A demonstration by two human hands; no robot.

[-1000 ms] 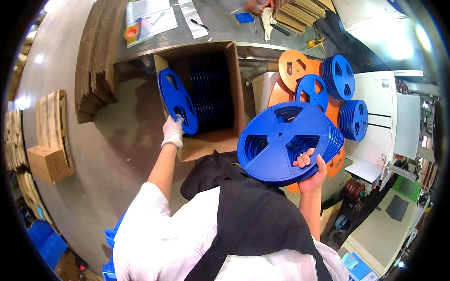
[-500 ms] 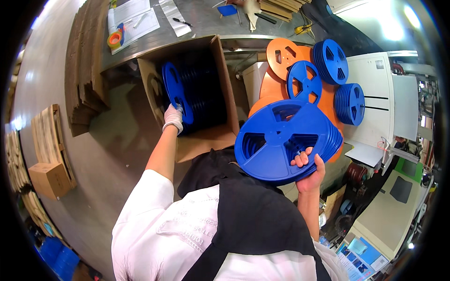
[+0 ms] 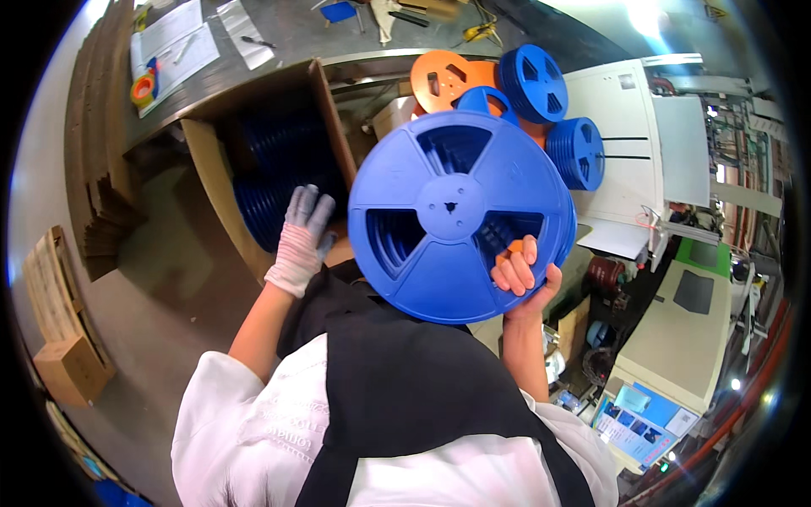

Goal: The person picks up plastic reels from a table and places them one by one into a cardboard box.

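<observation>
Left of centre, the gloved left hand [image 3: 302,237] now spreads empty near the carton [image 3: 215,186], its row of blue reels [image 3: 258,211] seemingly one longer, while the right hand [image 3: 525,275] clutches the reel stack [image 3: 452,225] mid-frame.

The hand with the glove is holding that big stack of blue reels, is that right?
Not quite: the head view shows the bare right hand holding that big stack of blue reels, not the gloved left hand.

Apparent gap, glove [image 3: 304,239] to held reels [image 3: 454,258]
</observation>
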